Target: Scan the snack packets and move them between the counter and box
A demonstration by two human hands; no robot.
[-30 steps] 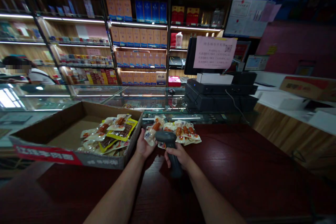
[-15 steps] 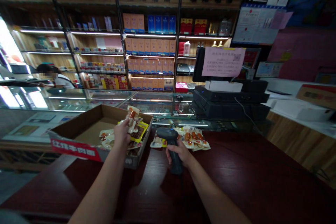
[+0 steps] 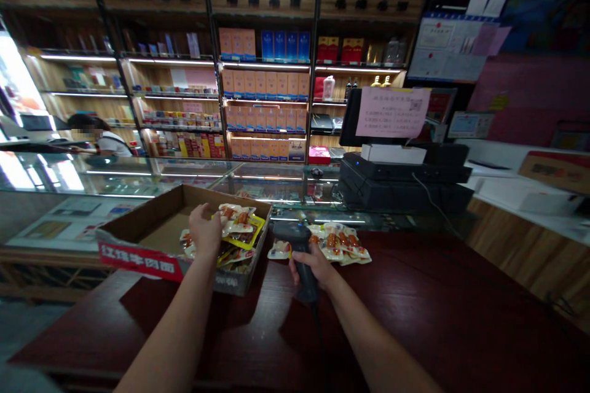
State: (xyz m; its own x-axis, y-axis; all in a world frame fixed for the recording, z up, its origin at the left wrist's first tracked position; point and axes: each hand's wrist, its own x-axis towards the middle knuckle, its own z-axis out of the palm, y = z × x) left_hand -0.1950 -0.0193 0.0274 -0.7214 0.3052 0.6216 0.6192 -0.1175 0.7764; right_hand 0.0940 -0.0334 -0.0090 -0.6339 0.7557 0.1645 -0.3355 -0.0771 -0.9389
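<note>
My right hand is closed round the grip of a dark barcode scanner, which stands on the dark red counter and points at a small heap of snack packets behind it. My left hand hovers over the open cardboard box, palm down with fingers loosely spread, just above the pile of snack packets in the box's right end. Nothing shows in that hand.
A black till with a pink notice stands behind the counter on the right, a cable running from it. Glass display cases lie beyond the box. Shelves of boxed goods fill the back wall. Another person sits at far left.
My left hand carried a packet from beside the scanner over to the box and has let it go among the packets there. My right hand has kept hold of the scanner.
</note>
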